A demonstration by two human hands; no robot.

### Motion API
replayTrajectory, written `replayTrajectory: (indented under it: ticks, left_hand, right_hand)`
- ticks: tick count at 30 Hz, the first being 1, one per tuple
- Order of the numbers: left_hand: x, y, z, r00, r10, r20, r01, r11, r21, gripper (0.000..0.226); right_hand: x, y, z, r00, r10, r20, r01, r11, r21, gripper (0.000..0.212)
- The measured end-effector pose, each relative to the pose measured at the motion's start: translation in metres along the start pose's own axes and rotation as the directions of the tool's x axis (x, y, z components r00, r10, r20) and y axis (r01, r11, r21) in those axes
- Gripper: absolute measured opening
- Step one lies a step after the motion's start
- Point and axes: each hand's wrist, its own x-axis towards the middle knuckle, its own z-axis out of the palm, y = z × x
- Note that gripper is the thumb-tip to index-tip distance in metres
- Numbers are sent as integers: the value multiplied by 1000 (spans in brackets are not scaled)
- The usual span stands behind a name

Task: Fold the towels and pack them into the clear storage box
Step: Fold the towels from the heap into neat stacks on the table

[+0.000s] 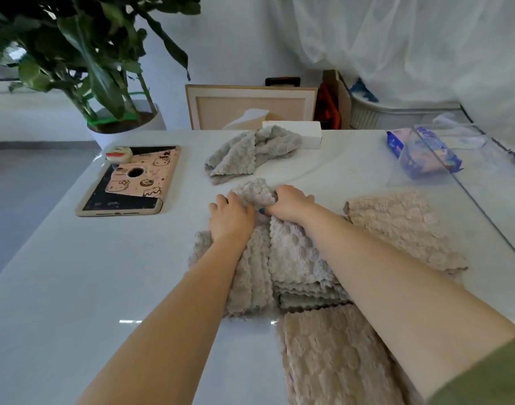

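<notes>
I have both hands on the grey towel (294,252) in the middle of the table (75,287). I judge this to be the fold itself: the far end is bunched up and needs bringing toward me over the flat part.

The left hand (231,217) lies on the towel's left half, fingers bent down into the raised fold and gripping it. The right hand (291,201) has its fingers curled tight round the bunched far end, thumb tucked under toward the left hand.

The two hands are almost touching, which I think is too narrow a hold for a clean fold. I would slide them apart to the towel's two far corners before pulling, so the edge comes over straight. Then I would lay that edge on the scalloped near edge, where layers already show stacked, and smooth from the middle outward with flat palms. The pile looks thick and springy, so I expect it to puff back unless pressed.

The clear box (469,193) stands at the right side of the table, with a blue packet (423,153) seen through its wall. A beige towel (402,226) lies just right of my right forearm; I cannot tell whether it is inside the box. A second beige towel (338,363) lies near me, and a crumpled towel (250,153) sits unfolded at the far side.
</notes>
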Motion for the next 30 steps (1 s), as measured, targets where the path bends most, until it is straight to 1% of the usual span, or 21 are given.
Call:
replayTrajectory:
  ticks: [1, 2, 4, 5, 6, 7, 8, 10, 12, 14, 15, 16, 17, 19, 21, 23, 24, 25, 27, 28, 30]
  left_hand:
    - [2, -2, 0, 1000, 1, -6, -1, 1000, -30, 47]
    - [4, -2, -1, 1000, -13, -24, 11, 997, -75, 49]
    - [6, -2, -7, 994, -88, -68, 73, 977, -199, 60]
    - [7, -1, -11, 989, -134, -68, 110, 953, -281, 65]
    - [8, 2, -16, 986, -164, -38, 138, 915, -380, 69]
    - [8, 6, -23, 984, -174, 29, 165, 857, -488, 72]
    - [6, 12, -32, 984, -146, 100, 177, 789, -589, 75]
    - [-6, 23, -55, 978, -17, 206, 172, 620, -765, 77]
    - [-28, 29, -81, 964, 137, 228, 160, 386, -908, 77]
    - [-51, 27, -100, 940, 211, 267, 241, 141, -960, 78]
    - [-64, 22, -107, 928, 233, 291, 282, 71, -957, 76]
    - [-76, 17, -109, 917, 250, 309, 309, 41, -950, 72]
    - [-87, 11, -108, 910, 254, 328, 326, 50, -944, 65]
    - [-115, -5, -102, 900, 227, 371, 357, 102, -929, 51]
    - [-139, -20, -95, 891, 198, 409, 389, 135, -911, 47]
    - [-162, -33, -92, 877, 206, 433, 410, 147, -900, 44]
    - [-174, -39, -91, 872, 208, 443, 419, 149, -895, 42]
    - [-184, -44, -90, 867, 207, 453, 429, 148, -891, 40]
    - [-202, -54, -88, 862, 201, 466, 441, 157, -883, 37]
    - [-209, -57, -86, 862, 193, 469, 442, 168, -881, 36]
    - [-224, -62, -81, 855, 173, 488, 451, 213, -866, 39]
  right_hand:
    - [1, 0, 2, 1000, -7, -7, 7, 999, 35, 18]
    - [3, 0, 2, 998, -33, -45, 37, 995, 91, 18]
    - [0, -3, -1, 980, -115, -161, 150, 962, 230, 21]
    - [-5, -6, -7, 963, -139, -230, 205, 934, 292, 14]
    - [-9, -8, -13, 938, -161, -307, 262, 910, 321, 7]
    - [-15, -12, -21, 910, -169, -378, 303, 894, 330, 16]
    - [-22, -15, -30, 881, -179, -438, 346, 874, 340, 23]
    - [-41, -23, -45, 826, -212, -522, 449, 808, 382, 23]
    - [-66, -28, -55, 775, -273, -570, 539, 756, 370, 30]
    - [-90, -26, -55, 764, -323, -559, 580, 724, 373, 35]
    - [-106, -24, -53, 765, -351, -541, 590, 718, 369, 37]
    - [-118, -20, -47, 764, -380, -521, 599, 719, 354, 38]
    - [-131, -16, -40, 774, -400, -491, 594, 728, 342, 40]
    - [-159, -10, -23, 815, -414, -405, 557, 753, 352, 42]
    - [-184, -5, -8, 870, -399, -291, 490, 763, 421, 38]
    - [-209, -2, 1, 916, -350, -198, 401, 752, 523, 30]
    - [-223, 0, 3, 939, -307, -157, 337, 722, 604, 27]
    - [-237, 2, 4, 956, -264, -128, 276, 661, 698, 25]
    - [-256, 9, 7, 977, -196, -85, 183, 561, 808, 23]
    - [-263, 13, 11, 982, -177, -72, 162, 571, 805, 23]
    - [-278, 18, 18, 984, -178, -18, 130, 644, 754, 38]
